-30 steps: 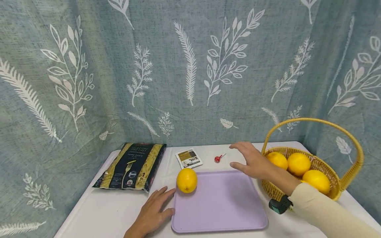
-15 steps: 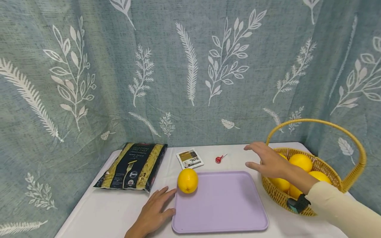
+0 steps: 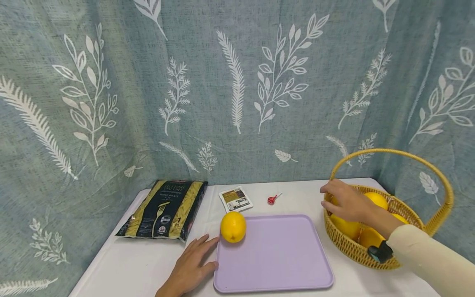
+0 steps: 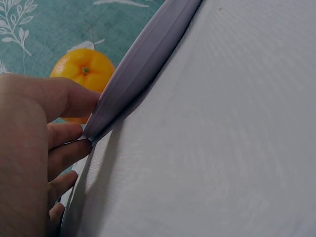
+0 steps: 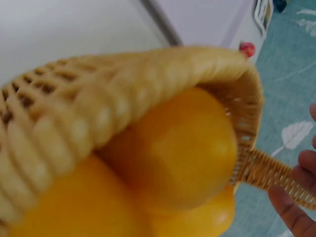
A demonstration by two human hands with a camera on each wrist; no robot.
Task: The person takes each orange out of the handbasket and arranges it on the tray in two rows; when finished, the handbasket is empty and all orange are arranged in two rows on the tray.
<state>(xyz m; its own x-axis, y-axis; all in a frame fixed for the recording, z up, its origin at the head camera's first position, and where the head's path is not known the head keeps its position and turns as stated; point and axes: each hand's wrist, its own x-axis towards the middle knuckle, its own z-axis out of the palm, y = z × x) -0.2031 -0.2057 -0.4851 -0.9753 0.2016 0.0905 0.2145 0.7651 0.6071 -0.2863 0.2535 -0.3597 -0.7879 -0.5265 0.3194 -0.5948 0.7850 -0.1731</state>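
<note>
An orange [image 3: 233, 227] sits on the far left corner of a lilac tray [image 3: 274, 255]. My left hand [image 3: 191, 264] rests beside the tray's left side; its fingertips and thumb touch the rim, also seen in the left wrist view with the orange [image 4: 94, 66] beyond. Over the left part of a wicker basket [image 3: 335, 243], my right hand [image 3: 346, 201] hovers by the base of the handle, fingers loosely bent. Several oranges [image 5: 182, 148] fill that basket. In the right wrist view the fingers [image 5: 291, 215] overlap the handle [image 5: 266, 173], with nothing visibly gripped.
A bag of penne pasta [image 3: 163, 210] lies at the back left. Behind the tray are a small white-and-brown packet [image 3: 236, 199] and a red lollipop [image 3: 272, 200]. A patterned curtain [image 3: 237, 90] hangs along the table's back edge.
My right hand has moved right, from above the table behind the tray to over the basket. The left hand and the orange on the tray stay in place.
</note>
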